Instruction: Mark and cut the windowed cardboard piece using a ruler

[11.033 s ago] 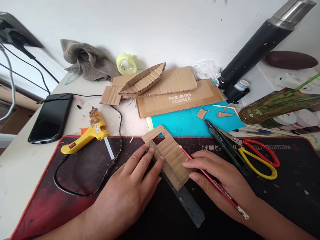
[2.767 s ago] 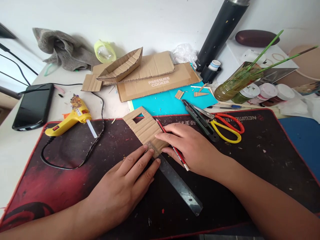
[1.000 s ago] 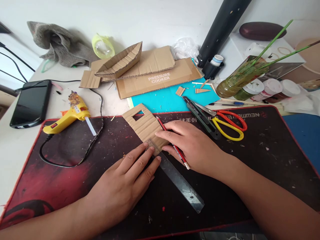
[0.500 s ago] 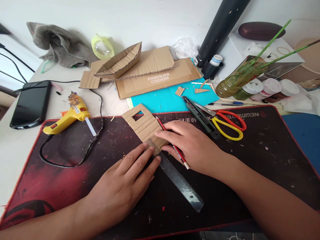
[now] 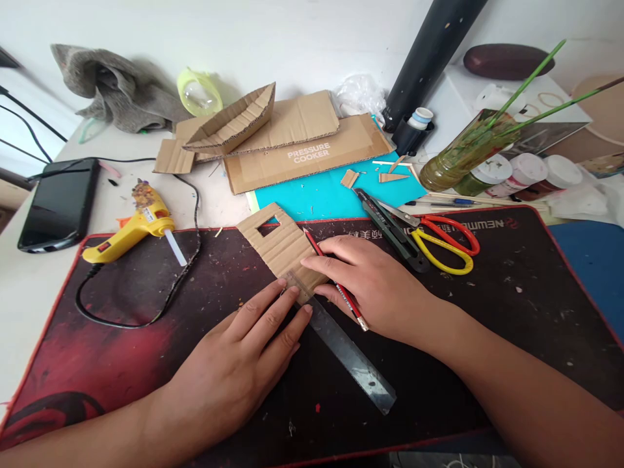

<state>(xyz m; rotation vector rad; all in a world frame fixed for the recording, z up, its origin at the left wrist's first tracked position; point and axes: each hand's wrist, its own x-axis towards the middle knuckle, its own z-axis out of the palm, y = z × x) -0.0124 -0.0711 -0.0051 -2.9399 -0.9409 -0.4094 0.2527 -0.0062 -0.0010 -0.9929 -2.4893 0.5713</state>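
The corrugated cardboard panel [image 5: 283, 252] is lying aslant near the centre of the frame, a four-sided cut-out piercing its upper end. A clear, scuffed ruler [image 5: 348, 348] is overlapping the panel's lower end and running out toward the lower right over the mat [image 5: 146, 364]. The left hand [image 5: 229, 364] is spreading its fingers and pressing the ruler from above, gripping nothing. The right hand [image 5: 375, 279] is gripping a pencil [image 5: 350, 301], its fingers also resting on the panel; the tip is pointing up-left by the panel's right edge, contact not determinable.

Change noted: the ruler is now covering only the lower end, whereas eleven seconds ago it was lying along much of the left side. In this report's judgement, a shorter stretch of cardboard is therefore coming under the scale. Both hands are keeping their pose of half a second ago.

Materials: the panel is showing parallel ridges; the pencil is wearing red and black paint. At upper centre, a pointed, boat-shaped cardboard piece [image 5: 238, 123] is exposing fluted edges, and smooth turquoise paper [image 5: 292, 203] is lying below. At right of centre, red-and-yellow-handled scissors [image 5: 453, 223] are resting beside a dark box cutter [image 5: 390, 231]. At left, a yellow plastic glue gun [image 5: 114, 250] is trailing its cord.
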